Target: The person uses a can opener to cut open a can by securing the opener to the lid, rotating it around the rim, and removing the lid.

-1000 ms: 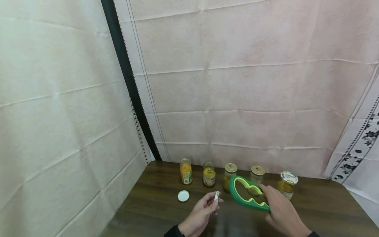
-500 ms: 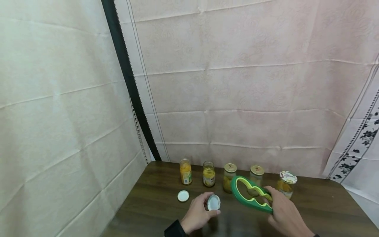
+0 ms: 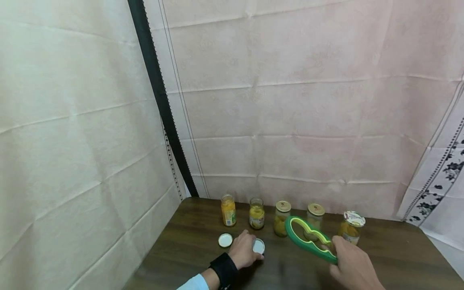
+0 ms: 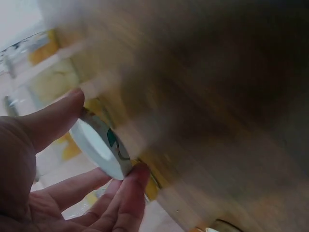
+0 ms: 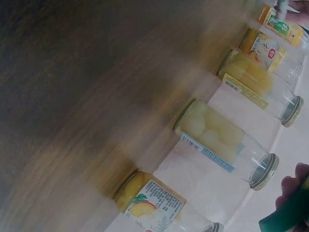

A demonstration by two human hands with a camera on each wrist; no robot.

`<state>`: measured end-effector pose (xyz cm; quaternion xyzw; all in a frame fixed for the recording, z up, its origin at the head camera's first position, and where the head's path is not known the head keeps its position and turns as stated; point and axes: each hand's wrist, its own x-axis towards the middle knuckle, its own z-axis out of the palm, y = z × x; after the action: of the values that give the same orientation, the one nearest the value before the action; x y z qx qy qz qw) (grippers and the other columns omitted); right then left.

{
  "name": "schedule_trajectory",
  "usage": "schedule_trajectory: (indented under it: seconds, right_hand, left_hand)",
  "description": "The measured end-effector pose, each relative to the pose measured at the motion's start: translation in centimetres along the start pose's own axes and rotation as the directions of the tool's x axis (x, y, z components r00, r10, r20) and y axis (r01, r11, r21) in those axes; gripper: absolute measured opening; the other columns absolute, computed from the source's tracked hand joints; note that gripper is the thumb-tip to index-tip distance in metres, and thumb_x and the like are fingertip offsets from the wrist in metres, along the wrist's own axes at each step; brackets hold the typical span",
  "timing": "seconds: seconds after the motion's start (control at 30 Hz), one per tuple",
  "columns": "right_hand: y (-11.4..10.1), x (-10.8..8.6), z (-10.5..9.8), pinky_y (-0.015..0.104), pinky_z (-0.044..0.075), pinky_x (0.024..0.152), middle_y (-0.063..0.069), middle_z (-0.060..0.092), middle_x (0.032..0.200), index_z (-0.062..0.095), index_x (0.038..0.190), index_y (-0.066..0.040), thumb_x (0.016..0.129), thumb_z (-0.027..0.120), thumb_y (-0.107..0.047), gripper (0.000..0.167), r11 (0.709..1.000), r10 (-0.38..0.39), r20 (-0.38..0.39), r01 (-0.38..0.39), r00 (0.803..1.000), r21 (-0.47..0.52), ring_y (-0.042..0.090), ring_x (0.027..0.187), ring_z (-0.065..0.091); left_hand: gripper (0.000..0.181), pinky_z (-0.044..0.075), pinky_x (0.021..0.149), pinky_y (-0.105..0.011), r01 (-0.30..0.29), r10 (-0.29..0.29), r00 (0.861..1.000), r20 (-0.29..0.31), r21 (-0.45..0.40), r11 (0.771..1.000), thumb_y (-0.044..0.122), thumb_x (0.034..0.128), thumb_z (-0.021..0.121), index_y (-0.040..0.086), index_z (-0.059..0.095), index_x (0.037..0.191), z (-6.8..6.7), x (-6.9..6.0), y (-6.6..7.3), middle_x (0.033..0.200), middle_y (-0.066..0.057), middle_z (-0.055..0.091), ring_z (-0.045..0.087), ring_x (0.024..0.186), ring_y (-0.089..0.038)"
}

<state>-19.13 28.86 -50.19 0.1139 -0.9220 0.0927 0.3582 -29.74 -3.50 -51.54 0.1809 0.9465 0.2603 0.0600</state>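
- Brown wood-grain table (image 3: 181, 249) stands against a pale cloth backdrop (image 3: 308, 121); a black strip (image 3: 159, 92) runs down the backdrop at the left.
- Left hand (image 3: 243, 250): located over the near middle of the table. Grip is part-way closed, thumb opposite fingers, pinching a white lid (image 3: 258, 246) by its edge.
- White lid: pale face visible; the left wrist view shows a green mark on its side. Contact with the table cannot be determined.
- Black wristband (image 3: 225, 269): worn at the left wrist, above a light blue sleeve (image 3: 197, 283).
- Loose lid (image 3: 225, 240): lies on the table, pale face up, just left of the left hand.
- Right hand (image 3: 351, 262): located at near right. Grip is closed around the handle end of a green jar opener (image 3: 307, 246).
- Jar opener: looped head points left, in front of the jars; light-green scalloped inner edge.
- Jars: five, upright in a row along the far side. From left: orange-filled jar (image 3: 228, 211) and yellow-filled jar (image 3: 256, 215), both uncapped; first gold-capped jar (image 3: 280, 221); second gold-capped jar (image 3: 314, 219), partly behind the opener; white-capped jar (image 3: 349, 229), rightmost, beyond the right hand.
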Motion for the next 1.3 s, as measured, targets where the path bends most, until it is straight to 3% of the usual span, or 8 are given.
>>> schedule_trajectory:
  seconds: [0.17, 0.3, 0.4, 0.63, 0.87, 1.1, 1.2, 1.3]
  right_hand:
    - [0.0, -0.3, -0.1, 0.022, 0.025, 0.056, -0.015, 0.034, 0.072, 0.051, 0.083, -0.021, 0.056, 0.080, -0.004, 0.044, 1.000, -0.013, 0.005, 0.013, 1.000, -0.015, 0.000, 0.064, 0.026]
    - [0.0, -0.1, -0.3, 0.023, 0.029, 0.056, -0.013, 0.040, 0.077, 0.055, 0.089, -0.019, 0.059, 0.078, -0.001, 0.042, 0.999, -0.005, 0.054, 0.008, 0.999, -0.039, 0.001, 0.066, 0.029]
    - [-0.1, 0.0, -0.5, 0.027, 0.034, 0.058, -0.009, 0.045, 0.081, 0.057, 0.093, -0.017, 0.063, 0.078, 0.003, 0.041, 0.998, 0.037, 0.108, -0.032, 0.994, -0.047, 0.005, 0.069, 0.036]
    - [-0.4, 0.2, -0.6, 0.032, 0.039, 0.063, -0.004, 0.051, 0.085, 0.058, 0.091, -0.016, 0.067, 0.078, 0.009, 0.039, 0.997, 0.075, 0.168, -0.070, 0.983, -0.032, 0.012, 0.075, 0.042]
    - [-0.5, 0.2, -0.6, 0.034, 0.038, 0.066, -0.001, 0.049, 0.086, 0.060, 0.095, -0.012, 0.073, 0.075, 0.009, 0.034, 0.993, 0.117, 0.256, -0.114, 0.959, -0.028, 0.014, 0.076, 0.041]
    - [-0.5, 0.3, -0.6, 0.034, 0.037, 0.067, -0.001, 0.047, 0.085, 0.058, 0.093, -0.014, 0.076, 0.075, 0.009, 0.032, 0.989, 0.147, 0.314, -0.149, 0.938, -0.019, 0.015, 0.076, 0.039]
    - [-0.6, 0.3, -0.4, 0.034, 0.039, 0.067, -0.002, 0.048, 0.085, 0.058, 0.091, -0.014, 0.077, 0.074, 0.009, 0.032, 0.990, 0.136, 0.302, -0.138, 0.944, -0.015, 0.015, 0.077, 0.040]
    - [-0.6, 0.1, -0.1, 0.034, 0.040, 0.067, -0.004, 0.049, 0.085, 0.056, 0.088, -0.015, 0.073, 0.073, 0.011, 0.034, 0.995, 0.097, 0.240, -0.098, 0.966, -0.005, 0.013, 0.077, 0.041]
  left_hand:
    - [0.045, 0.057, 0.073, -0.040, 0.028, -0.028, 1.000, -0.002, 0.109, 0.994, 0.032, 0.0787, 0.097, 0.003, 0.078, 0.107, 0.6, 0.7, -0.2, 0.102, -0.011, 0.065, 0.063, 0.082, -0.025]
    - [0.043, 0.055, 0.074, -0.038, 0.030, -0.024, 0.999, -0.034, 0.178, 0.984, 0.036, 0.0764, 0.099, 0.005, 0.078, 0.098, 1.0, 1.3, -0.4, 0.097, -0.007, 0.063, 0.061, 0.082, -0.024]
    - [0.043, 0.056, 0.077, -0.042, 0.050, -0.044, 0.998, -0.037, 0.171, 0.984, 0.036, 0.0754, 0.099, 0.005, 0.078, 0.096, 1.3, 1.7, -0.5, 0.099, -0.008, 0.062, 0.061, 0.086, -0.029]
    - [0.046, 0.058, 0.094, -0.055, 0.059, -0.064, 0.998, 0.027, 0.155, 0.986, 0.032, 0.0794, 0.097, 0.003, 0.079, 0.111, 1.5, 2.4, -0.5, 0.124, -0.017, 0.066, 0.065, 0.109, -0.045]
    - [0.055, 0.060, 0.088, -0.049, 0.051, -0.060, 0.998, 0.037, 0.219, 0.974, 0.035, 0.0833, 0.094, 0.006, 0.076, 0.127, 1.3, 2.9, -0.6, 0.118, -0.015, 0.061, 0.065, 0.097, -0.035]
    - [0.054, 0.062, 0.082, -0.044, 0.059, -0.078, 0.995, 0.066, 0.254, 0.965, 0.038, 0.0845, 0.093, 0.008, 0.076, 0.126, 0.5, 2.5, 0.0, 0.121, -0.017, 0.058, 0.067, 0.092, -0.036]
    - [0.054, 0.062, 0.084, -0.045, 0.075, -0.096, 0.993, 0.074, 0.250, 0.965, 0.037, 0.0856, 0.092, 0.008, 0.075, 0.128, 0.4, 2.4, 0.3, 0.123, -0.019, 0.057, 0.068, 0.095, -0.039]
    - [0.055, 0.062, 0.087, -0.048, 0.094, -0.115, 0.990, 0.080, 0.228, 0.969, 0.036, 0.0866, 0.091, 0.008, 0.073, 0.131, 0.5, 2.4, 0.3, 0.128, -0.020, 0.055, 0.068, 0.102, -0.043]
